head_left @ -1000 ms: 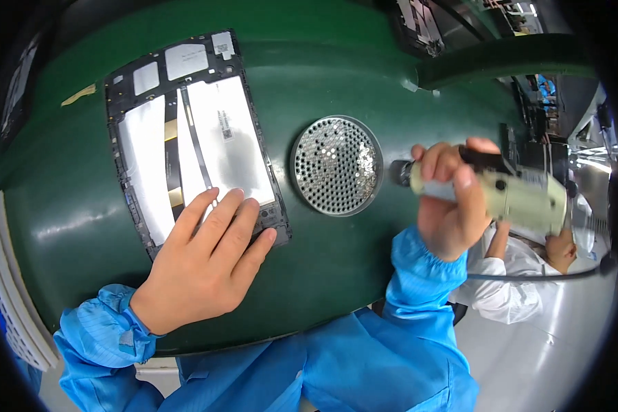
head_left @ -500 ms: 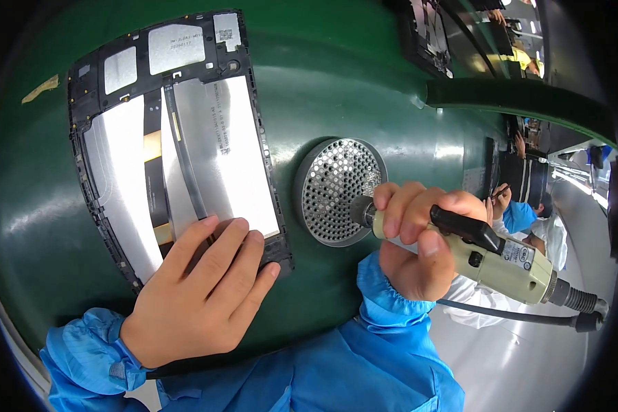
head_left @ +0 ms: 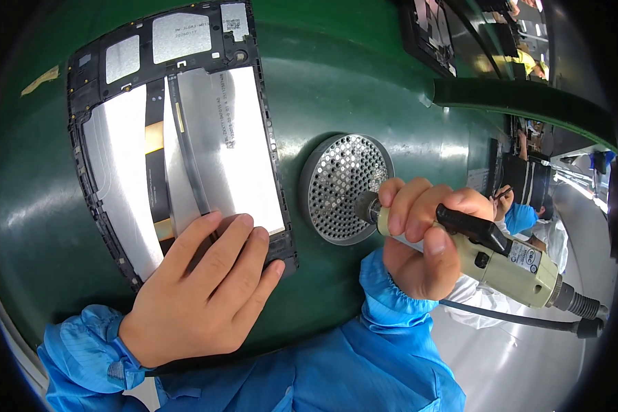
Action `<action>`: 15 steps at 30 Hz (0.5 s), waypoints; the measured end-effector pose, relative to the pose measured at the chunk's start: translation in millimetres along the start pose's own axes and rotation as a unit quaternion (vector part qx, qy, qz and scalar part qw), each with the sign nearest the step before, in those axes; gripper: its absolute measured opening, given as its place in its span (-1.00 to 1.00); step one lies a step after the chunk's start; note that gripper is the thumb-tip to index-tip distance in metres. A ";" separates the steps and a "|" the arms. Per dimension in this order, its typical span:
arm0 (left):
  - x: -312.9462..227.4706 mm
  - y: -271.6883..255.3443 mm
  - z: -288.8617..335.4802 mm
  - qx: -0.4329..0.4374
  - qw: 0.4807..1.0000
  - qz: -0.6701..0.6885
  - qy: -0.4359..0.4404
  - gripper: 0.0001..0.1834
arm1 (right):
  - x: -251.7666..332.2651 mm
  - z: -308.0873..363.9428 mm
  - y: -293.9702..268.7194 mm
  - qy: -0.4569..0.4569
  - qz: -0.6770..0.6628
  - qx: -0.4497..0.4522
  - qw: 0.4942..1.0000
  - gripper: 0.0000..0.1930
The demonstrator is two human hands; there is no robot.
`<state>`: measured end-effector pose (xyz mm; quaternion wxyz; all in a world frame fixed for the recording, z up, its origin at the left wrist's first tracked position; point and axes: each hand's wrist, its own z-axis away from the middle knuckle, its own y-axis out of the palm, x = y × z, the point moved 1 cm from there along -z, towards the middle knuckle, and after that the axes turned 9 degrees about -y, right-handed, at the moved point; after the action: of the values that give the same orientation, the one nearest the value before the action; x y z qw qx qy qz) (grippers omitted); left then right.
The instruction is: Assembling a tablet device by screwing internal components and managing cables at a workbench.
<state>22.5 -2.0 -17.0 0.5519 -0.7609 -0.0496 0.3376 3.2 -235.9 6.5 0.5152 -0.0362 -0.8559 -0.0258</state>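
A: What did the worker's left hand rest on?

B: An opened tablet, black-framed with broad silver panels, which lay on a green bench to the worker's left. The hand stretched palm down over the tablet's lower end, fingers a little apart, pressed flat rather than wrapped around anything.

A: And the right hand?

B: It was curled around a pale green electric screwdriver, the thumb beside a black lever. A dark cable ran below the tool.

A: Where did the tool point?

B: Toward a round metal dish, its face dotted with holes, which stood between the tablet and the right hand. The tip overlapped the dish's right side; whether they touched could not be told.

A: What else was in view?

B: A yellowish scrap lay left of the tablet, while a co-worker's blue sleeve showed at far right.
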 end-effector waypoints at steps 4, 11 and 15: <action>0.5 0.6 0.3 -0.004 1.000 0.003 -0.001 -0.67 | 0.4 0.7 2.6 -0.001 0.003 -0.009 1.000 -0.67; -0.4 0.3 1.4 -0.018 1.000 0.007 -0.005 -0.69 | 1.2 2.5 6.3 0.010 0.012 -0.020 1.000 -0.66; -2.2 3.9 3.8 -0.033 0.999 0.009 -0.011 -0.71 | 7.7 3.4 9.8 -0.014 -0.014 -0.084 0.996 -0.63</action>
<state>17.5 -1.4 -20.0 0.5226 -0.7755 -0.0598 0.3491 -2.5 -225.6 11.9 0.4981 -0.0678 -0.8582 -0.1039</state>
